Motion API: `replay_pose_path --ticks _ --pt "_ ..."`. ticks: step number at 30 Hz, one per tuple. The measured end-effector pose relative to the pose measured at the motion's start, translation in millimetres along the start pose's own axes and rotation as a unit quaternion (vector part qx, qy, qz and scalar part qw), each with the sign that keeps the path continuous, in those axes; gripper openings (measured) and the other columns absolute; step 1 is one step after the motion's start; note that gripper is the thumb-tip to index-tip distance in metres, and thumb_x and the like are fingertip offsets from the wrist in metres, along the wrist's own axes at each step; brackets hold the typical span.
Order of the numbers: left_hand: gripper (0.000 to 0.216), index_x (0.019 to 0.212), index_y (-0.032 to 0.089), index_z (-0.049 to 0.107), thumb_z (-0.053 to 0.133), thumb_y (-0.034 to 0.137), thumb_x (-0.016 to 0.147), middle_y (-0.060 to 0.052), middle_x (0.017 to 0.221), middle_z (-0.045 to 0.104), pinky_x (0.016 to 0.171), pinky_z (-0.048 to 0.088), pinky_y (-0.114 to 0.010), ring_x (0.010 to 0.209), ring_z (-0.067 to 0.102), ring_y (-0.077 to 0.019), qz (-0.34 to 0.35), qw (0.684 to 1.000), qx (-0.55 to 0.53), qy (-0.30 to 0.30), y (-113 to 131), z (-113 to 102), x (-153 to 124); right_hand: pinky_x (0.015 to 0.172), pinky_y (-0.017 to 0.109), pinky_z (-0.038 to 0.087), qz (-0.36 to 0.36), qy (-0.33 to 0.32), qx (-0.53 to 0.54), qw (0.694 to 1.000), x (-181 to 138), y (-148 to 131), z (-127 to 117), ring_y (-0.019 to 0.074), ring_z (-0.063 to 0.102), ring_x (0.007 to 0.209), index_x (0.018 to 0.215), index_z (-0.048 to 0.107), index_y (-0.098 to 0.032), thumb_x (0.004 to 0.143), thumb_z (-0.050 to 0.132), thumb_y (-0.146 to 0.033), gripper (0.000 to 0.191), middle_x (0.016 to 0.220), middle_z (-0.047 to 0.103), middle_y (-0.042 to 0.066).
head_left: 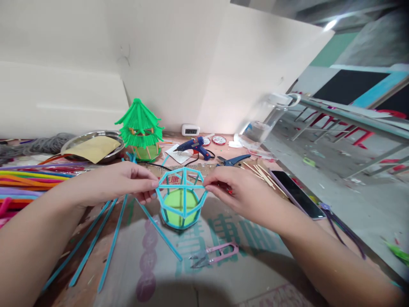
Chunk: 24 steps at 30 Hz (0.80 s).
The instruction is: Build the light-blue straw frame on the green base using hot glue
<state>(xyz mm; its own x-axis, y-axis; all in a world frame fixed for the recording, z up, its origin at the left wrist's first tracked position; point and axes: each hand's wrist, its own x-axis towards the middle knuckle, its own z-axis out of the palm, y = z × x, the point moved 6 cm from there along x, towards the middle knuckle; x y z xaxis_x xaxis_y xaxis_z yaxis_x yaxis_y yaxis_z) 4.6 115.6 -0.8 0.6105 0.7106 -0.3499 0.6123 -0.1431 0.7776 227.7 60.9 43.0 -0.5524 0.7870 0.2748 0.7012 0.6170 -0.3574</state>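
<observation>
A small cage-like frame of blue pipe cleaners point(184, 208) stands on the cardboard in front of me, its round green base point(175, 204) showing through the bars. Two blue strips cross over its open top. My left hand point(128, 181) pinches the left end of the sideways strip at the rim. At the opposite end, my right hand point(234, 187) pinches it between thumb and fingers. Loose blue pipe cleaners point(113, 243) lie below my left hand. Pink-handled thread snips point(220, 253) rest nearer to me, blades pointing left.
Behind the frame are a green tree-like pipe-cleaner model point(137, 128), a blue glue gun point(196, 147), a small clock point(191, 130) and blue-handled pliers point(234, 160). A phone point(297, 194), wooden sticks point(263, 175) and a water jug point(265, 121) stand or lie right; coloured pipe cleaners point(22, 183) left.
</observation>
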Motion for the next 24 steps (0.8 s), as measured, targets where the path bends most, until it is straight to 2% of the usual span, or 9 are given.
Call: replay_pose_path --ticks 4,9,13,17,21,22,24 --pt "0.037 0.080 0.025 0.074 0.057 0.058 0.086 0.000 0.076 0.069 0.067 0.047 -0.022 0.074 0.062 -0.0179 0.001 1.000 -0.021 -0.002 0 1 0 0.078 0.025 0.044 -0.039 0.017 -0.026 0.999 -2 -6 -4 0.0143 0.062 0.087 0.095 0.065 -0.020 0.096 0.053 -0.015 0.013 0.091 0.069 0.001" --pt "0.038 0.083 0.026 0.075 0.058 0.060 0.085 -0.001 0.078 0.070 0.068 0.047 -0.023 0.077 0.062 -0.0197 -0.002 1.000 -0.007 -0.001 -1 2 -1 0.081 0.028 0.045 -0.078 -0.007 -0.063 0.995 -5 -12 -7 0.0164 0.062 0.091 0.098 0.066 -0.020 0.097 0.051 -0.015 0.016 0.096 0.069 0.004" --pt "0.037 0.082 0.025 0.075 0.057 0.058 0.086 -0.001 0.078 0.070 0.067 0.047 -0.023 0.076 0.063 -0.0191 0.008 1.000 -0.012 0.005 -2 1 0 0.082 0.028 0.046 -0.052 -0.006 -0.052 0.997 -3 -7 -11 0.0160 0.063 0.091 0.098 0.066 -0.020 0.098 0.049 -0.017 0.017 0.096 0.070 0.003" --pt "0.032 0.083 0.024 0.075 0.059 0.053 0.087 -0.001 0.075 0.069 0.066 0.048 -0.022 0.072 0.063 -0.0169 0.018 0.999 -0.051 -0.004 1 2 0 0.085 0.030 0.046 -0.022 0.006 -0.040 0.999 2 -7 -11 0.0182 0.063 0.097 0.106 0.067 -0.020 0.099 0.051 -0.029 0.019 0.102 0.070 0.005" --pt "0.027 0.082 0.022 0.074 0.064 0.047 0.085 -0.001 0.075 0.069 0.068 0.050 -0.023 0.071 0.063 -0.0156 0.021 0.994 -0.106 -0.013 5 5 -1 0.078 0.031 0.047 -0.028 -0.021 -0.055 0.998 8 -17 -1 0.0192 0.062 0.090 0.090 0.071 -0.020 0.096 0.057 -0.033 0.020 0.094 0.067 0.006" --pt "0.027 0.082 0.021 0.074 0.065 0.046 0.084 0.000 0.075 0.069 0.069 0.051 -0.023 0.071 0.063 -0.0151 0.024 0.993 -0.117 -0.015 6 5 -1 0.076 0.030 0.046 -0.034 -0.014 -0.057 0.998 9 -19 -2 0.0189 0.062 0.087 0.089 0.070 -0.020 0.096 0.057 -0.031 0.019 0.092 0.067 0.005" --pt "0.026 0.082 0.020 0.073 0.067 0.045 0.083 0.000 0.075 0.070 0.069 0.051 -0.023 0.071 0.064 -0.0142 0.026 0.990 -0.138 -0.018 5 6 -1 0.074 0.030 0.045 -0.041 0.041 -0.064 0.996 9 -22 -11 0.0187 0.062 0.084 0.088 0.069 -0.019 0.096 0.055 -0.026 0.018 0.087 0.066 0.005"
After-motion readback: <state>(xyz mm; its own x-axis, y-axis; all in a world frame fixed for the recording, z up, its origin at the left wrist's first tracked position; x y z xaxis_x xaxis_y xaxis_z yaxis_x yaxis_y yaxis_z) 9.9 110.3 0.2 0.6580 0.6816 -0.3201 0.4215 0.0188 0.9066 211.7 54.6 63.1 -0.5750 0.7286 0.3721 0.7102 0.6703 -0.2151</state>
